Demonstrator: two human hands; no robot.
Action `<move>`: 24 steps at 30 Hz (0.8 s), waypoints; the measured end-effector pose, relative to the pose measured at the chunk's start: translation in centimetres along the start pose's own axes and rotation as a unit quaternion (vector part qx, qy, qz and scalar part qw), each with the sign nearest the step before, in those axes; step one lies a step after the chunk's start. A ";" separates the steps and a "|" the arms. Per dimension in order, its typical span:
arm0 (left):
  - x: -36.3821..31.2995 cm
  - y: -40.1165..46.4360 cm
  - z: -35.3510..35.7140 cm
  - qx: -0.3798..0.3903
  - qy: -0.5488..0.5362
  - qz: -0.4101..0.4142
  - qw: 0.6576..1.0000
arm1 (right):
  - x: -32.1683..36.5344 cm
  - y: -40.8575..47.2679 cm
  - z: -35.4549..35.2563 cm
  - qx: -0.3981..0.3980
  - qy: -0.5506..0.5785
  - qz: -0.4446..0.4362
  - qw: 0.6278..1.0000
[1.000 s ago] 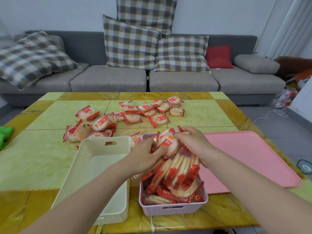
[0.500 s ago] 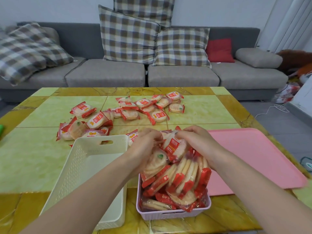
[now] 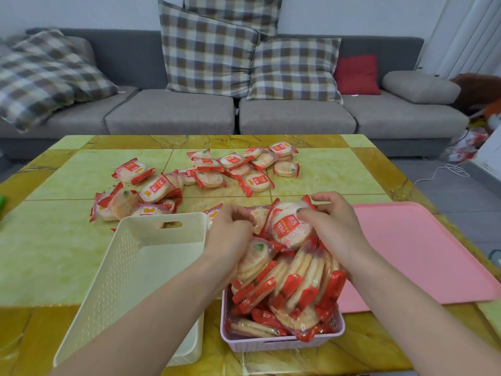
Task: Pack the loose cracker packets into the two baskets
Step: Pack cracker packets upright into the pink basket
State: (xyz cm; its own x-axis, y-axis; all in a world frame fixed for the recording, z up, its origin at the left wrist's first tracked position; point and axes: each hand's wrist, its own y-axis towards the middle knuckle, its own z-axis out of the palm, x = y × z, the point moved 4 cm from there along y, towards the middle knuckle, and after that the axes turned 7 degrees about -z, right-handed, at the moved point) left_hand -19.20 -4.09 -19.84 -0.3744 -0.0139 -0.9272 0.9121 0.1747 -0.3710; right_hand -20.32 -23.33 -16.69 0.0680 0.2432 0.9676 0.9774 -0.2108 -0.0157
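Cracker packets, loose (image 3: 206,175): two scattered clusters on the table (image 3: 48,248), beyond both hands and mostly to the left of them; the left hand looks the nearer for the next reach.
Cracker packet, held (image 3: 290,229): round, face up, long axis running roughly left to right; sits at the far end of the pink basket (image 3: 282,343), on top of a row of packets stood on edge.
Right hand (image 3: 333,229): fingers curled round the held packet's right edge.
Left hand (image 3: 230,234): fingers curled against the packets at the row's left side; exact hold unclear.
White basket (image 3: 127,267): just left of the pink one, nothing visible inside.
Pink tray (image 3: 423,256): right of the baskets.
Labels: red panels with white print, upside down to the viewer; wording not legible.
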 end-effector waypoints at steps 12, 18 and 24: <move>-1.7 2.8 -0.7 0.053 0.448 0.213 0.867 | 0.1 1.0 0.5 0.094 -0.065 0.041 0.993; -4.1 4.4 0.2 0.078 0.483 0.181 0.853 | 0.0 1.0 1.1 0.069 -0.062 0.007 0.996; -5.0 3.7 1.0 0.141 0.413 0.184 0.881 | 0.0 0.9 1.7 0.112 -0.009 0.039 0.993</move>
State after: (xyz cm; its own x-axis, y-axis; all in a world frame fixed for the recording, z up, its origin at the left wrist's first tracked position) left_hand -13.77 -4.36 -16.58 0.0674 0.7341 -0.6757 0.9587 -0.2351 -0.1598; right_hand -19.06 -21.87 -17.11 0.1465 0.2509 0.9569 0.9889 -0.0141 -0.1477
